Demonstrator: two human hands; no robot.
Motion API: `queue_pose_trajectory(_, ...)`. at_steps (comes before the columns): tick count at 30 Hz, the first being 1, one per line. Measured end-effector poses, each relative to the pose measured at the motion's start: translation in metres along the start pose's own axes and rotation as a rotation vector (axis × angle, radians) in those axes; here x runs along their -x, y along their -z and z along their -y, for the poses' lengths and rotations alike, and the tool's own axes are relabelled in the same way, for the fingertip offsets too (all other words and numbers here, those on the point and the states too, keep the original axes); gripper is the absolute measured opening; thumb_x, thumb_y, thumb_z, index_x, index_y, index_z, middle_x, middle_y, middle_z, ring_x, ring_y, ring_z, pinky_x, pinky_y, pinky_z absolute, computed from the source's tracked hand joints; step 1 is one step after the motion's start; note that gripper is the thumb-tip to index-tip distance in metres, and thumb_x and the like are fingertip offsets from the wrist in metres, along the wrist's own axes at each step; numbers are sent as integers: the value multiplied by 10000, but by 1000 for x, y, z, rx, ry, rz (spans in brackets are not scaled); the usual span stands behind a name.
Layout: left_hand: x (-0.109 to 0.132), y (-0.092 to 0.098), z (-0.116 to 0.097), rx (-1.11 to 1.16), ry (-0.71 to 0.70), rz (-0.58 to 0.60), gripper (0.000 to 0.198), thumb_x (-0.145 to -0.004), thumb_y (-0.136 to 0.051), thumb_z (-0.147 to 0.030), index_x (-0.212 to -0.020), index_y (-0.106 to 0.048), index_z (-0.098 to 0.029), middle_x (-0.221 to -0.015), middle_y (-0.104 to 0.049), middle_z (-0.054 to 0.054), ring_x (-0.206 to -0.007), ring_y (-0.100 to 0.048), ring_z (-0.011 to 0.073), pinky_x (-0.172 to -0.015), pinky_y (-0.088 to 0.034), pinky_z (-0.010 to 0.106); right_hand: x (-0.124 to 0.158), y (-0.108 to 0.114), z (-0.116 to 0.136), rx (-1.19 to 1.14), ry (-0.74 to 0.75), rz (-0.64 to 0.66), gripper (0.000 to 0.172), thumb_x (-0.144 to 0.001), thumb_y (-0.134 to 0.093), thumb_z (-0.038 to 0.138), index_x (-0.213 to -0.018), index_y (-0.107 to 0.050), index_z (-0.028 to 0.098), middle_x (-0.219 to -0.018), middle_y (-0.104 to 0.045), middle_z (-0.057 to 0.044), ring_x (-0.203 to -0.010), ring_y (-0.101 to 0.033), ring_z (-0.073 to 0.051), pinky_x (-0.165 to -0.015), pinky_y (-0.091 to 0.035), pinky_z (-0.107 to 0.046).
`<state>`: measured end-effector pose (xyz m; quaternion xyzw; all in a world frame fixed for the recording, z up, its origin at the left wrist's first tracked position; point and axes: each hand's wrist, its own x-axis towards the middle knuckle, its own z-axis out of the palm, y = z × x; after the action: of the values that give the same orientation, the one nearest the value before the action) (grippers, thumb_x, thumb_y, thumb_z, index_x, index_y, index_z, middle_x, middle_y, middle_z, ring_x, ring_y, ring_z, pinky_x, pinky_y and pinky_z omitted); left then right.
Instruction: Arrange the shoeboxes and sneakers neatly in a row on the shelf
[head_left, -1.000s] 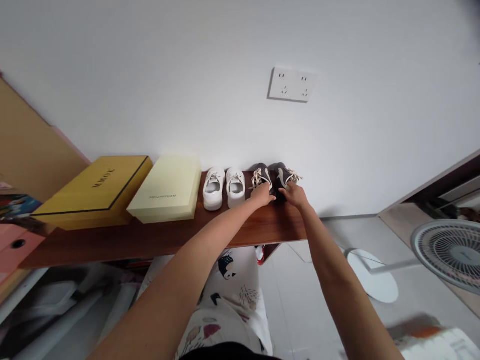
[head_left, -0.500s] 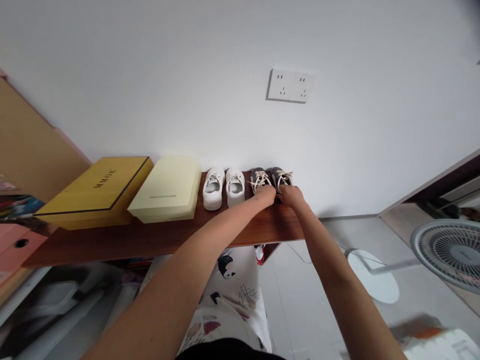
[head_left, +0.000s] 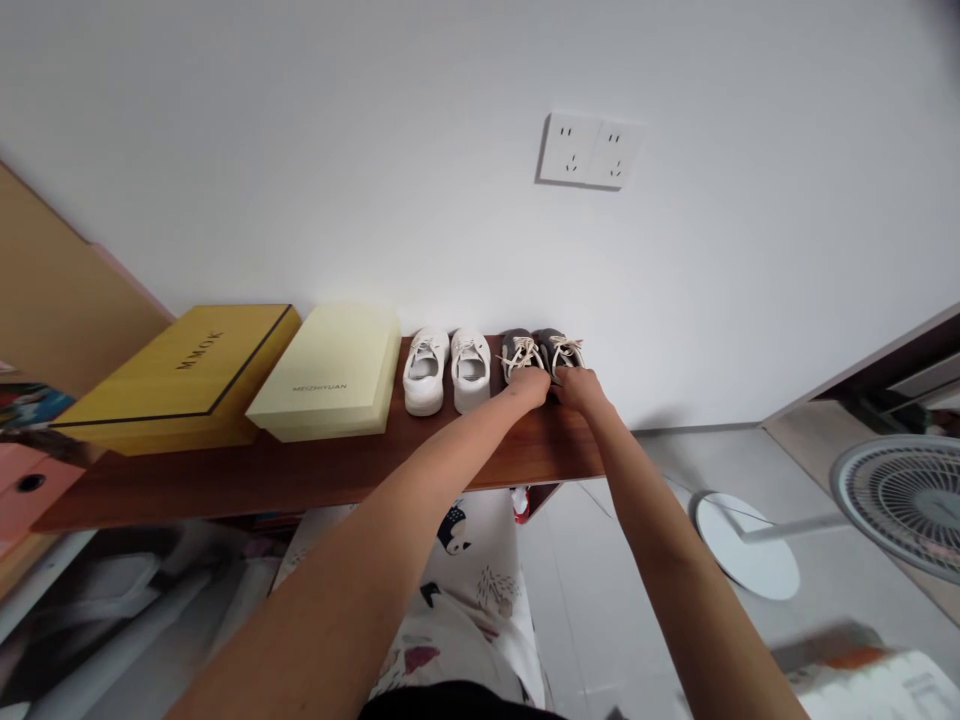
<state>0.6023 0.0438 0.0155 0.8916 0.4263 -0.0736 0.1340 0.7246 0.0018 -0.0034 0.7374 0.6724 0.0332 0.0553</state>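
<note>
Two dark shoes with pale laces stand side by side at the right end of a brown wooden shelf (head_left: pixel 300 480). My left hand (head_left: pixel 528 388) is closed on the heel of the left dark shoe (head_left: pixel 519 348). The heel of the right dark shoe (head_left: pixel 561 350) is in my right hand (head_left: pixel 582 386), its fingers closed and partly hidden. To the left stands a pair of white shoes, one (head_left: pixel 424 385) beside the other (head_left: pixel 471 385), toes toward the wall. A cream box (head_left: pixel 330 375) and a yellow box (head_left: pixel 187 375) lie farther left.
Behind the shelf rises a white wall (head_left: pixel 375 150) with a double socket plate (head_left: pixel 589 152). At the right are a fan (head_left: pixel 907 500) and a round white base (head_left: pixel 748 550) on the floor. A pink box (head_left: pixel 30 485) is at the far left.
The view has shifted slightly. The two dark shoes sit a little closer together, and both hands remain at their heels.
</note>
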Motion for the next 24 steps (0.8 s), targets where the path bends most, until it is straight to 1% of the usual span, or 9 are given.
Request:
queue_pose_trajectory(5,-5,-7,0,-21,1,-39,445,-791,-675,-109,-1236,-663,-109,-1210,-674,211,-1187,-621,308,-1035,-465,395,-3,-8,-2,-20,-14,-32,297,-909,-546,399,-1085,-647,182,-1100,-715,-163,-1039,-643,-298,-833,-412,-347)
queue_pose_trajectory(9,-5,-11,2,-15,-1,-68,395,-822,-633,-112,-1215,-673,-99,-1178,-681,217,-1183,-619,318,-1023,-469,405,-3,-10,-2,-36,-22,-37,295,-900,-553,392,-1082,-649,181,-1092,-713,-168,-1035,-632,-307,-838,-412,-361)
queue_pose_trajectory(14,0,-9,-1,4,1,-123,382,-833,-612,-105,-1212,-658,-76,-1163,-667,234,-1165,-622,322,-991,-479,401,-1,-3,4,-28,-60,-5,304,-880,-580,381,-1110,-637,190,-1138,-697,-163,-1086,-604,-306,-870,-418,-369)
queue_pose_trajectory(17,12,-5,-5,16,0,-185,413,-845,-599,-101,-1253,-610,-38,-1219,-620,261,-1187,-598,335,-996,-462,413,5,3,9,-31,-72,-22,297,-887,-563,349,-1124,-619,178,-1175,-673,-169,-1109,-591,-302,-895,-418,-372)
queue_pose_trajectory(19,29,-5,-5,24,-27,-265,454,-876,-562,-108,-1327,-550,-58,-1282,-581,251,-1229,-563,323,-1027,-430,418,13,7,12,-62,-96,-93,302,-894,-537,318,-1140,-604,155,-1190,-650,-187,-1122,-579,-307,-912,-418,-384)
queue_pose_trajectory(20,40,-9,-2,32,-64,-324,481,-896,-533,-114,-1375,-509,-87,-1325,-556,235,-1257,-540,312,-1045,-412,420,19,8,14,-94,-117,-154,312,-896,-521,304,-1153,-593,143,-1194,-639,-195,-1128,-571,-313,-922,-417,-396)
queue_pose_trajectory(22,69,-22,9,65,-198,-488,534,-932,-467,-126,-1462,-416,-162,-1419,-493,198,-1306,-494,293,-1073,-385,435,34,5,21,-208,-164,-323,339,-906,-483,302,-1180,-572,125,-1198,-621,-207,-1136,-555,-327,-946,-413,-431)
queue_pose_trajectory(23,86,-31,17,98,-272,-536,568,-930,-484,-146,-1487,-380,-192,-1464,-457,178,-1325,-475,283,-1086,-375,431,43,2,27,-300,-190,-421,343,-912,-463,311,-1183,-565,126,-1195,-616,-204,-1140,-549,-324,-960,-411,-439)
queue_pose_trajectory(24,105,-42,28,143,-336,-560,580,-926,-511,-179,-1489,-374,-204,-1481,-446,162,-1335,-467,272,-1097,-369,423,53,-4,36,-412,-215,-518,353,-918,-452,341,-1178,-561,129,-1176,-616,-203,-1141,-546,-319,-970,-411,-443)
